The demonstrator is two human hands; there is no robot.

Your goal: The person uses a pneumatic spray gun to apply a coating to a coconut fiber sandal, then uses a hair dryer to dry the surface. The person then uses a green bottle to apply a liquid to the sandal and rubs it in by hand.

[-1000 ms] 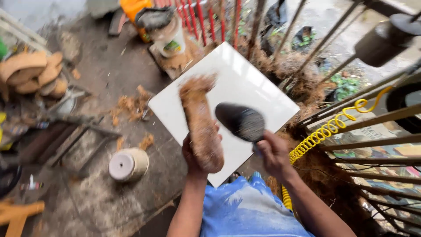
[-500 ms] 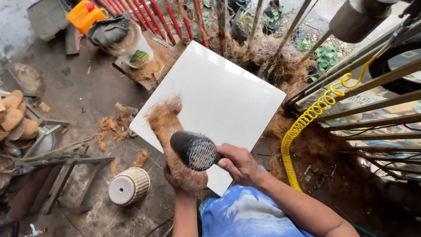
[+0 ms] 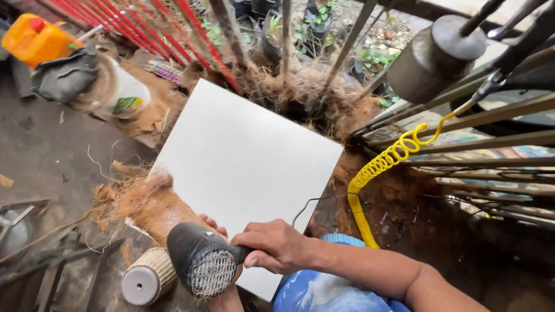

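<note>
Right hand (image 3: 277, 245) is wrapped tight around the handle of a black oval brush with a metal-wire face (image 3: 202, 267), fingers curled shut on it, knuckles up. That brush sits at the near edge of the white square board (image 3: 248, 162), its bristled face turned toward the camera and pressed against the lower end of a brown, fibrous coconut-husk piece (image 3: 153, 202). Left hand (image 3: 213, 224) is mostly hidden behind the brush; only a few fingertips show, closed against the husk piece from below, so it appears to grip the husk, though the palm cannot be seen.

The husk piece lies along the left near edge of the white board, its frayed tip pointing up and left, with loose fibres (image 3: 107, 196) scattered on the floor just beside that edge. Left of the board's near corner stands a small ribbed cream spool with a grey end (image 3: 147, 277). Beyond the board's far left corner sit a white plastic tub (image 3: 130, 92) and an orange plastic jug (image 3: 34, 37). Off the board's right corner, a yellow coiled hose (image 3: 376, 173) runs upward toward metal bars. Below the board's near edge, a blue-and-white garment (image 3: 329, 289) covers the person's lap.
</note>
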